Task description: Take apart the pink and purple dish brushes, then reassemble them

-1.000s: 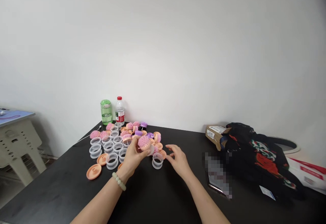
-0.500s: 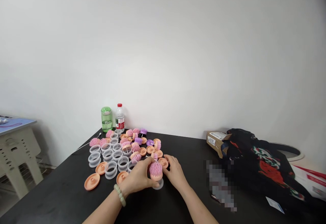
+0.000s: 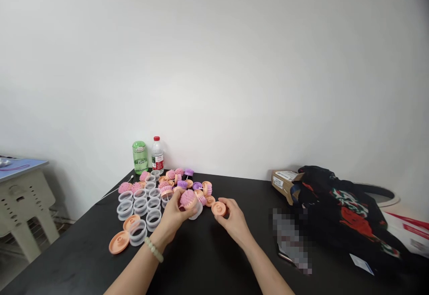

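Note:
My left hand (image 3: 171, 218), with a beaded bracelet at the wrist, is closed around a round brush head (image 3: 188, 199) with pink bristles and a peach base. A clear plastic ring (image 3: 197, 211) shows just under that brush head; whether my fingers hold it too I cannot tell. Between thumb and fingers, my right hand (image 3: 235, 224) pinches a round peach cap (image 3: 219, 208) with a small raised knob at its centre. Several clear rings (image 3: 137, 232) stand left of my left hand, beside loose peach caps (image 3: 119, 242). More pink and purple brush heads (image 3: 182, 185) lie behind.
A green bottle (image 3: 140, 157) and a red-capped water bottle (image 3: 157, 155) stand at the back left of the black table (image 3: 83, 259). On the right are a cardboard box (image 3: 283, 185), a black patterned bag (image 3: 348, 214) and a white card (image 3: 362, 263). A wall rises behind.
My left hand has moved left and away from me with the pink brush head. The peach cap has shifted slightly right and away in my right hand, widening the gap between the hands.

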A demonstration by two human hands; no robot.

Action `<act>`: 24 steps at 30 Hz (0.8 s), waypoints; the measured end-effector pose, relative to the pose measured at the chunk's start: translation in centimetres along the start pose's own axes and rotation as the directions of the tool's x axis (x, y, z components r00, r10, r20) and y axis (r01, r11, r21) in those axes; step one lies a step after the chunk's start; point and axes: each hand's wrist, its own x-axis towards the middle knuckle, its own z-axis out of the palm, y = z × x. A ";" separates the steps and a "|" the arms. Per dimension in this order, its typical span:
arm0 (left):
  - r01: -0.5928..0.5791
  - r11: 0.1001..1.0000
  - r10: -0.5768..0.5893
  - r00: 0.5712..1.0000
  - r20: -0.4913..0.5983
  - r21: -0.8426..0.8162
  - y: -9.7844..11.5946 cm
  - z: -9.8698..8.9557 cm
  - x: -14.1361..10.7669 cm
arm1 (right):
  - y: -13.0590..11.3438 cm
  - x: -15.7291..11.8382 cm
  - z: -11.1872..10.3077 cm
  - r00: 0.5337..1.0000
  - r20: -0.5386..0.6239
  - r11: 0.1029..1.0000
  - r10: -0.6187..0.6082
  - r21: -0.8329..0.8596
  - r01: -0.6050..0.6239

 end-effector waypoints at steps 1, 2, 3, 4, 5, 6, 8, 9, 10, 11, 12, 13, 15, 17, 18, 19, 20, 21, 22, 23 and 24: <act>0.031 0.991 -0.029 0.999 0.014 -0.132 0.1 0.1 0.0 | -0.5 0.0 -0.2 1.000 0.000 1.000 -0.017 0.008 0.017; 0.064 0.964 -0.058 0.998 0.031 -0.258 0.2 0.2 -0.1 | -1.0 -0.2 -0.4 0.999 0.000 0.999 -0.034 0.016 0.034; 0.094 0.928 -0.082 0.995 0.051 -0.359 0.2 0.3 -0.2 | -1.6 -0.3 -0.5 0.998 0.004 0.998 -0.056 0.024 0.056; 0.118 0.900 -0.099 0.993 0.067 -0.420 0.2 0.5 -0.2 | -2.1 -0.6 -0.5 0.997 0.012 0.996 -0.082 0.030 0.081; 0.132 0.889 -0.107 0.991 0.081 -0.438 0.2 0.6 -0.3 | -2.7 -0.9 -0.5 0.993 0.023 0.993 -0.112 0.035 0.111; 0.139 0.885 -0.109 0.990 0.092 -0.444 0.2 0.8 -0.4 | -3.2 -1.2 -0.4 0.989 0.035 0.989 -0.144 0.040 0.142; 0.144 0.879 -0.101 0.988 0.118 -0.454 0.2 1.1 -0.7 | -4.1 -1.7 -0.2 0.977 0.055 0.978 -0.206 0.052 0.204; 0.136 0.884 -0.086 0.988 0.130 -0.447 0.2 1.2 -0.8 | -4.4 -1.9 -0.1 0.972 0.059 0.972 -0.229 0.059 0.226; 0.123 0.888 -0.067 0.988 0.139 -0.444 0.2 1.3 -0.9 | -4.7 -2.0 0.0 0.969 0.057 0.969 -0.240 0.068 0.236; 0.112 0.889 -0.050 0.988 0.149 -0.444 0.2 1.4 -1.0 | -4.9 -2.1 0.0 0.968 0.053 0.968 -0.244 0.079 0.240; 0.112 0.888 -0.044 0.986 0.160 -0.446 0.3 1.4 -1.0 | -5.0 -2.1 -0.1 0.969 0.046 0.967 -0.241 0.090 0.237; 0.127 0.882 -0.053 0.984 0.172 -0.454 0.4 1.4 -1.1 | -5.1 -2.1 -0.1 0.972 0.039 0.968 -0.232 0.103 0.227; 0.185 0.858 -0.105 0.976 0.190 -0.478 0.5 1.4 -1.1 | -5.1 -1.9 -0.3 0.979 0.028 0.970 -0.203 0.139 0.197; 0.243 0.832 -0.159 0.966 0.204 -0.500 0.6 1.4 -1.2 | -4.9 -1.8 -0.4 0.982 0.028 0.968 -0.188 0.176 0.180; 0.256 0.822 -0.170 0.963 0.209 -0.509 0.6 1.4 -1.2 | -4.9 -1.7 -0.4 0.982 0.024 0.964 -0.190 0.196 0.182; 0.260 0.816 -0.171 0.962 0.215 -0.516 0.6 1.4 -1.2 | -4.8 -1.7 -0.5 0.980 0.017 0.957 -0.199 0.219 0.191; 0.261 0.813 -0.166 0.961 0.223 -0.521 0.6 1.3 -1.2 | -4.7 -1.6 -0.5 0.977 0.007 0.948 -0.213 0.244 0.205; 0.261 0.809 -0.161 0.960 0.229 -0.527 0.5 1.3 -1.2 | -4.7 -1.6 -0.5 0.974 -0.003 0.937 -0.229 0.272 0.221; 0.262 0.805 -0.157 0.959 0.235 -0.532 0.5 1.3 -1.1 | -4.7 -1.5 -0.6 0.970 -0.012 0.923 -0.244 0.303 0.236; 0.264 0.803 -0.156 0.958 0.240 -0.534 0.4 1.3 -1.2 | -4.7 -1.5 -0.6 0.966 -0.017 0.910 -0.257 0.331 0.248; 0.267 0.802 -0.156 0.957 0.245 -0.534 0.4 1.3 -1.2 | -4.8 -1.5 -0.7 0.963 -0.021 0.900 -0.270 0.351 0.259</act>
